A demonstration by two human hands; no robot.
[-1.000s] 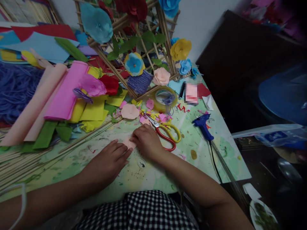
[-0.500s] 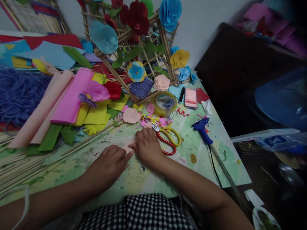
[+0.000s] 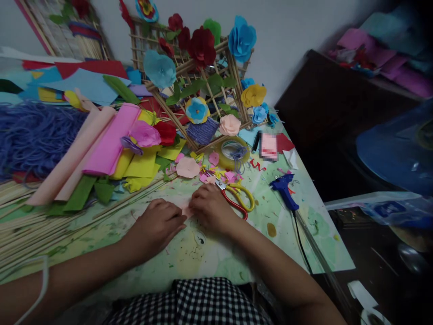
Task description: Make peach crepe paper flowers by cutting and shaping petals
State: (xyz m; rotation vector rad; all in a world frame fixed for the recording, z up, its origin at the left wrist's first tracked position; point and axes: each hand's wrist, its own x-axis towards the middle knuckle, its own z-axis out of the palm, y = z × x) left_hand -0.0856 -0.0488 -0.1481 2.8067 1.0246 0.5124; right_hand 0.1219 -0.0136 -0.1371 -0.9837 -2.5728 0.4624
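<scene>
Between my two hands a small piece of pale pink paper point(image 3: 186, 209) lies low on the table, mostly covered by the fingers. My left hand point(image 3: 156, 225) closes on its left side, fingers curled and thumb along the near edge. From the right, my right hand point(image 3: 210, 206) pinches the same paper with bent fingers. Scissors point(image 3: 237, 194) with one red and one yellow handle lie beside my right hand, touching or nearly so. Just beyond the hands are a round pale pink paper flower piece point(image 3: 188, 167) and pink and yellow paper scraps point(image 3: 230, 176).
A bamboo lattice frame point(image 3: 162, 106) with paper flowers stands behind. Left are paper rolls point(image 3: 110, 140), blue-purple yarn point(image 3: 37, 135) and thin sticks point(image 3: 43, 230). A tape roll point(image 3: 233, 153) lies mid-table; a blue glue gun point(image 3: 286, 190) with its cord lies right, near the table edge.
The view has shifted slightly, so the things on the table appear lower. My left fingers have curled in from a more outstretched pose; both hands stay at the pink paper.
</scene>
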